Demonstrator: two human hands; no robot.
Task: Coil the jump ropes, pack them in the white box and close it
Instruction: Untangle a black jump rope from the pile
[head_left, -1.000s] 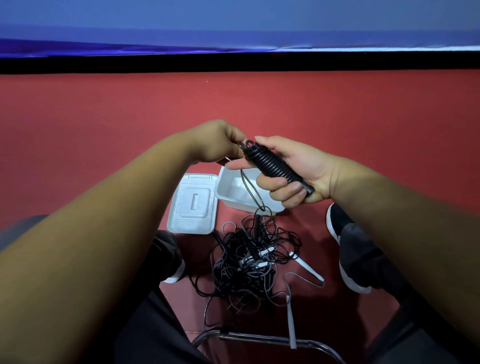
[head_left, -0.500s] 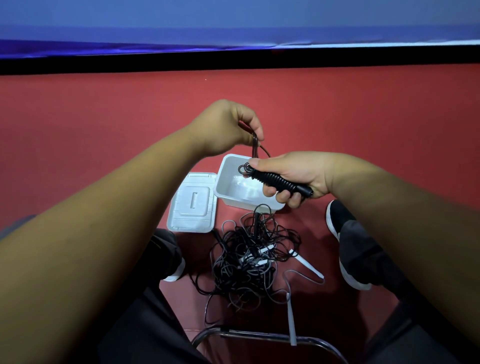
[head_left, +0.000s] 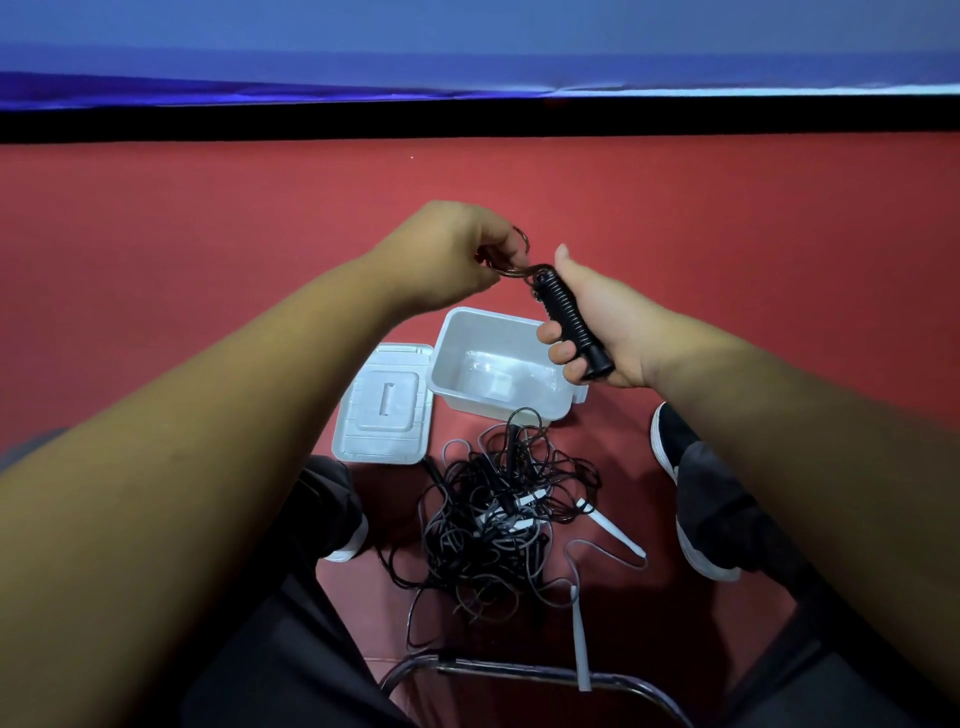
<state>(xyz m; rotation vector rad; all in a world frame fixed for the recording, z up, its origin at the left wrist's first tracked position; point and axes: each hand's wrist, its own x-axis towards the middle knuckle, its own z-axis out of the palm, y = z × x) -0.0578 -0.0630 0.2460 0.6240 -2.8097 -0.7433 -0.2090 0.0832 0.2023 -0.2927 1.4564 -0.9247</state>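
From the head view, the right hand (head_left: 597, 322) is clenched round a black handle (head_left: 569, 322), held above the floor (head_left: 208, 234) over the right end of the box (head_left: 451, 358). The handle is a slim cylinder, ribbed in close rings along most of its length and ending in a smooth cap at the near end. Whether the ribs are moulded or wound cord cannot be told. The thumb stands straight up beside the handle's far end.

From that far end a thin, glossy dark cord (head_left: 511, 267) loops left into the left hand (head_left: 447, 260), which pinches it between curled fingertips just beside the handle.

The box is white, matt plastic, rectangular with rounded corners. It stands open on the floor, its bottom bare and faintly shiny. Its lid (head_left: 387, 402) lies flat just left of it, touching or nearly so, with a raised panel and a small slot in the middle.

Near of the box lies a loose pile (head_left: 498, 514) of black and grey cords, tangled in many loops. A tapered white handle (head_left: 618, 535) pokes out to the right.

The floor is smooth and red. A dark, white-soled shoe stands at each side of the pile, one on the left (head_left: 348, 545) and one on the right (head_left: 670, 441). A curved metal chair frame (head_left: 519, 670) crosses the near edge.
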